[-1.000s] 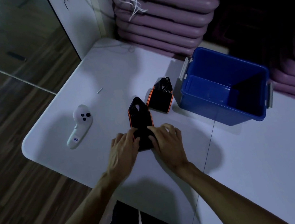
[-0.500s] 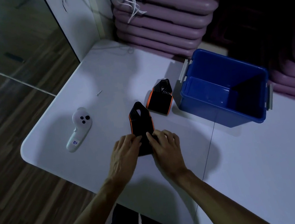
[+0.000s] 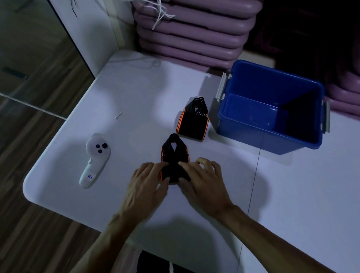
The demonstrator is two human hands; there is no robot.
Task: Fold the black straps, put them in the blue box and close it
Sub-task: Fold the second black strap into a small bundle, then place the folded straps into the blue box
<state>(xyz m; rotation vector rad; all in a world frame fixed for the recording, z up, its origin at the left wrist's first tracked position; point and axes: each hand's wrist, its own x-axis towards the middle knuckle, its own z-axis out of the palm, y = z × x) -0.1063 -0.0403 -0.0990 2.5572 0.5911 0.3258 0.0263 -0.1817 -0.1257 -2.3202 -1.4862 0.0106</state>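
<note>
A black strap with orange edges (image 3: pixel 174 154) lies folded on the white table (image 3: pixel 297 189), its looped end pointing away from me. My left hand (image 3: pixel 144 187) grips its near left side and my right hand (image 3: pixel 204 181) grips its near right side, fingers pressed on the fabric. A second black strap (image 3: pixel 193 120), folded into a compact bundle, rests just beyond it, beside the blue box (image 3: pixel 254 130). The box stands open and looks empty, with grey latches on two sides. No lid is in view.
A white handheld controller (image 3: pixel 94 162) lies to the left of the straps. A small screw (image 3: pixel 118 115) sits further back. Stacked purple mats (image 3: pixel 194 30) and loose white cords fill the space behind the table. The table's rounded edge runs along the left.
Both hands stayed on the near end of the strap and drew slightly closer together, bunching it. The second strap and the box have not moved.
</note>
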